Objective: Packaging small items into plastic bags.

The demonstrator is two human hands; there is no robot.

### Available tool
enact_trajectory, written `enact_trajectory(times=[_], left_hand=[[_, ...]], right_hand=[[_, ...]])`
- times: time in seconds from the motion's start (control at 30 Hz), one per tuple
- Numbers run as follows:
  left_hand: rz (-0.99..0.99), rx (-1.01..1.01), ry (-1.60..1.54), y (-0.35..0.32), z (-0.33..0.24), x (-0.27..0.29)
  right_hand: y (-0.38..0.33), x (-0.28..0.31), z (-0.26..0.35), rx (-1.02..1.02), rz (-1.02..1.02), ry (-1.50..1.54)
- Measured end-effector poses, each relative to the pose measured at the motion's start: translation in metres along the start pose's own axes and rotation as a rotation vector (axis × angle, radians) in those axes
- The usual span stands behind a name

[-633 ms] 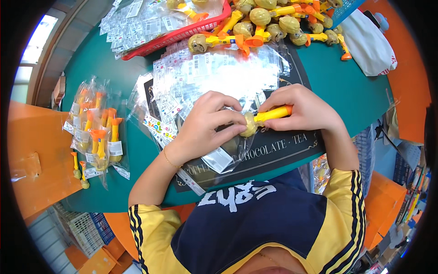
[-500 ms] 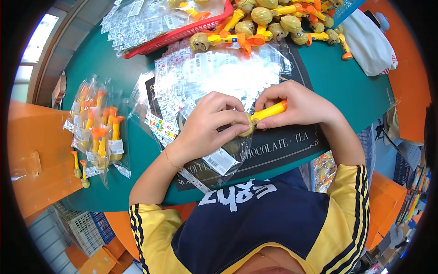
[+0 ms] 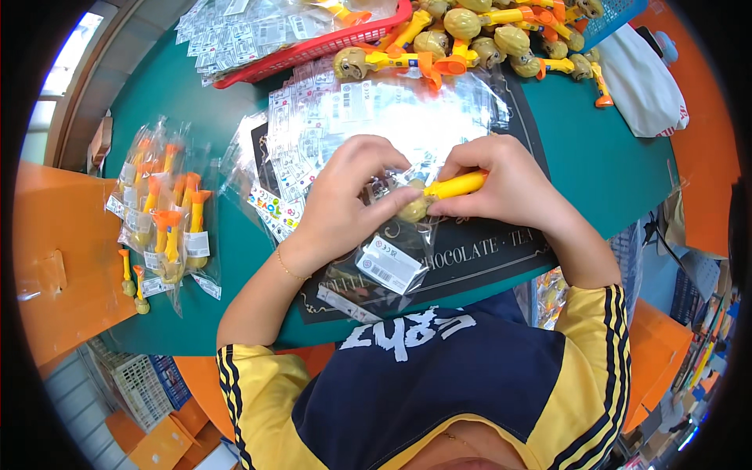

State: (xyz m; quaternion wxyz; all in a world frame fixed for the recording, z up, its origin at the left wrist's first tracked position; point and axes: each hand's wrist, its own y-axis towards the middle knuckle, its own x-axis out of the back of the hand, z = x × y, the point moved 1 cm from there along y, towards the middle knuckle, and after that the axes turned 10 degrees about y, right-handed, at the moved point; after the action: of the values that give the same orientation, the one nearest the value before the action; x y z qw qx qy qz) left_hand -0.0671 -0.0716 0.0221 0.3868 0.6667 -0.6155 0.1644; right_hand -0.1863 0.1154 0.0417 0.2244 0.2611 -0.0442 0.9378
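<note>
— Sliding it in head first, by the look of it. The right hand (image 3: 509,188) pinches the yellow stem of the toy (image 3: 439,194), fingers closed tight round it, and the olive-coloured round head sits at the mouth of the clear bag (image 3: 392,258).

— And the other hand?

— The left hand (image 3: 345,205) is curled over the bag's top edge, thumb and forefinger narrowed on the plastic just beside the toy's head. All of it happens over the black mat (image 3: 486,254) on the green table (image 3: 595,168), close to the person's chest.

— Any way to do it better?

— I'd judge the mouth wants holding wider, so the head doesn't snag the film. Keep the stem in line with the bag, not skewed.

— Finished ones?

— Bagged toys (image 3: 168,223) lie well to the left; loose toys (image 3: 470,35) are heaped at the far edge beside a red basket (image 3: 313,51).
</note>
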Motion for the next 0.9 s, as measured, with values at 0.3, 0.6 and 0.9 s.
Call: enact_trajectory(times=[0.3, 0.6, 0.9], left_hand=[[0.350, 0.614, -0.057, 0.003, -0.011, 0.013], [0.101, 0.644, -0.590, 0.000, -0.017, -0.003], [0.200, 0.743, -1.004, 0.001, -0.014, 0.003]], right_hand=[[-0.007, 0.001, 0.009, 0.213, -0.143, -0.251], [-0.026, -0.016, 0.027, 0.456, -0.330, -0.617], [-0.013, 0.011, 0.043, 0.313, -0.095, -0.419]])
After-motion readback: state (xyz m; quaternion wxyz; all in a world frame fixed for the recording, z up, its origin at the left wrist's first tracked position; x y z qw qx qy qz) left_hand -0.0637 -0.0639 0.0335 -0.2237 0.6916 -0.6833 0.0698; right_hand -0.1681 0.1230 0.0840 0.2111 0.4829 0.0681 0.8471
